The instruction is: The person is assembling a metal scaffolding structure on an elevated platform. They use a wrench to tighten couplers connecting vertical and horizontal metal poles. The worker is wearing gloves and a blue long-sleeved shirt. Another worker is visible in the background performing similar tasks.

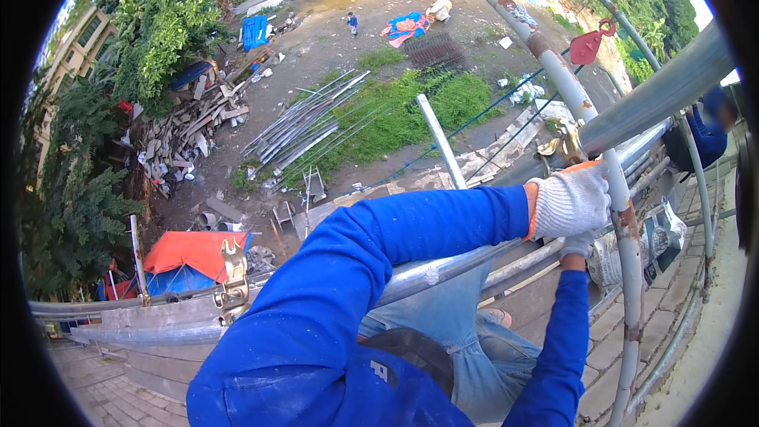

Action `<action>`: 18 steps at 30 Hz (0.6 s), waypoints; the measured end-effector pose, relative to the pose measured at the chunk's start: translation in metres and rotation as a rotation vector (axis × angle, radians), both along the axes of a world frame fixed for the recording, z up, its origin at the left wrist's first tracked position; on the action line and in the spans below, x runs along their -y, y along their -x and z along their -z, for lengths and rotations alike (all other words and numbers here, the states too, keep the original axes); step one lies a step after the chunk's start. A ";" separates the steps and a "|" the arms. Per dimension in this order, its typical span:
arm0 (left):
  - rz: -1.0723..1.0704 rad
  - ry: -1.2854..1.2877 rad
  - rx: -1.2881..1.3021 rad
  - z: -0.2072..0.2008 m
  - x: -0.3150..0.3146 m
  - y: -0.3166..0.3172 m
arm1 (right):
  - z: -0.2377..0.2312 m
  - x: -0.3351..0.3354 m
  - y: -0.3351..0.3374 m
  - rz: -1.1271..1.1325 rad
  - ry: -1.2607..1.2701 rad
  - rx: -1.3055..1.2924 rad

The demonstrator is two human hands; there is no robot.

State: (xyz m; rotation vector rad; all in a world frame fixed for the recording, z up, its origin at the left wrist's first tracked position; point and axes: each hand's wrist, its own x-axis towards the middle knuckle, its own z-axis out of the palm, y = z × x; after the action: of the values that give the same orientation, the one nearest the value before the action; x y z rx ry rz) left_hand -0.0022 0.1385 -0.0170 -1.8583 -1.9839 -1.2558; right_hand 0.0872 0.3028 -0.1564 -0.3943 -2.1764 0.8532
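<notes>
Rust-blotched round steel upright (627,241); gold-toned clamp (563,149) at lower end of thick grey pipe (656,99). Knit-gloved left hand (569,204) curled just below clamp, grip unclear. Right hand (579,243) half-hidden beneath; cannot tell hold.

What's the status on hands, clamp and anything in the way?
Left hand just below the clamp, grip unclear. Right hand lower, partly hidden. Rusty upright pole close by both hands, on their right.
</notes>
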 end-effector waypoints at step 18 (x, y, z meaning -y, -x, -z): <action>-0.053 0.279 -0.688 -0.042 0.023 -0.013 | -0.060 0.105 -0.120 -0.024 1.071 0.197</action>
State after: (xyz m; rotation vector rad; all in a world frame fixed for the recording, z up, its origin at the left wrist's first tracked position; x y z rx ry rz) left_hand 0.0109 0.1155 0.0254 -1.9663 -1.8384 -0.2481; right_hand 0.2069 0.1977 -0.0968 -0.9856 -1.6993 2.0245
